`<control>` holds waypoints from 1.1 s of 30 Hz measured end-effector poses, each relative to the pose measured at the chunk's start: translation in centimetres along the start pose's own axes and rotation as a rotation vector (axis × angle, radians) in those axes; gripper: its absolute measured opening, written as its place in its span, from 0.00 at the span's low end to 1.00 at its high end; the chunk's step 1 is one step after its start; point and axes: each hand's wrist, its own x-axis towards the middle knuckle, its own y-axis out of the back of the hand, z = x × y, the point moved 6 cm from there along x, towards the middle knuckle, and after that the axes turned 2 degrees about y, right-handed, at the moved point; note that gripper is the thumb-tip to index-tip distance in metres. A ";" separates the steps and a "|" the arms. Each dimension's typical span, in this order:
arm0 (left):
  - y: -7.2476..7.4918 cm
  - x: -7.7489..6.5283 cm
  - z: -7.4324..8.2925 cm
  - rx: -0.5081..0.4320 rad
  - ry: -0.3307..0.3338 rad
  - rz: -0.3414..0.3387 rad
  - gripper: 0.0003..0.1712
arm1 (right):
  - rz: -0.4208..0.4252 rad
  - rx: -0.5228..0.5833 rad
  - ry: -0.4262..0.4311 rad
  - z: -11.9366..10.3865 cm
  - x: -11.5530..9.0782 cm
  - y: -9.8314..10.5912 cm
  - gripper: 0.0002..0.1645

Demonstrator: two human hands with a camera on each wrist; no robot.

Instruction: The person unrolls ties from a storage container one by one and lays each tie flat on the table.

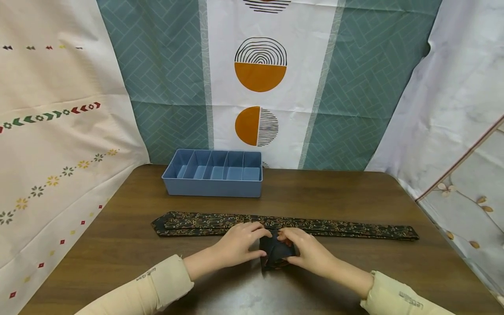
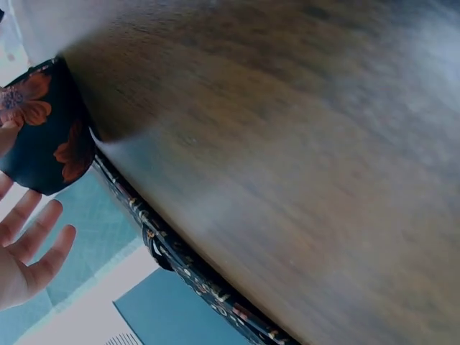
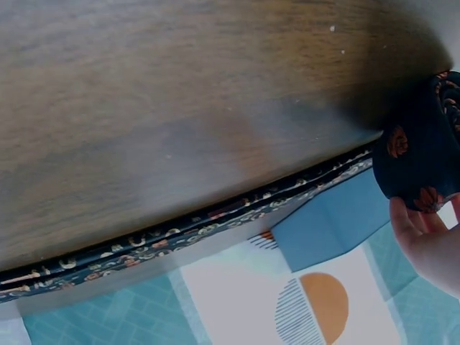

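Observation:
A dark necktie with orange flowers, rolled into a thick coil (image 1: 278,250), stands on the table between my two hands. My left hand (image 1: 241,246) holds its left side with thumb and fingertips. From the right, my right hand (image 1: 309,249) grips the coil between thumb and fingers. In the left wrist view the flowered side of the rolled necktie (image 2: 54,136) shows, with several fingers spread below it. Layered edges of the rolled necktie (image 3: 413,162) appear in the right wrist view. Just behind the hands lies a second necktie (image 1: 342,228), black with a gold-brown pattern, folded lengthwise.
A blue box (image 1: 212,188) with several compartments stands at the back left of the brown wooden table (image 1: 327,192). Patterned cloths hang behind the table and on both sides. The folded necktie stretches across the table between the box and my hands.

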 end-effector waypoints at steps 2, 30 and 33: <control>0.0 -0.1 -0.1 0.001 -0.008 -0.003 0.22 | -0.001 -0.001 -0.002 0.1 -0.1 0.1 0.29; -1.0 -1.6 -2.2 -0.056 -0.159 -0.275 0.12 | -0.133 -0.001 -0.003 0.6 0.1 0.3 0.29; -1.2 -1.8 -2.2 -0.074 -0.140 -0.322 0.14 | -0.146 0.006 -0.004 0.6 0.1 0.2 0.29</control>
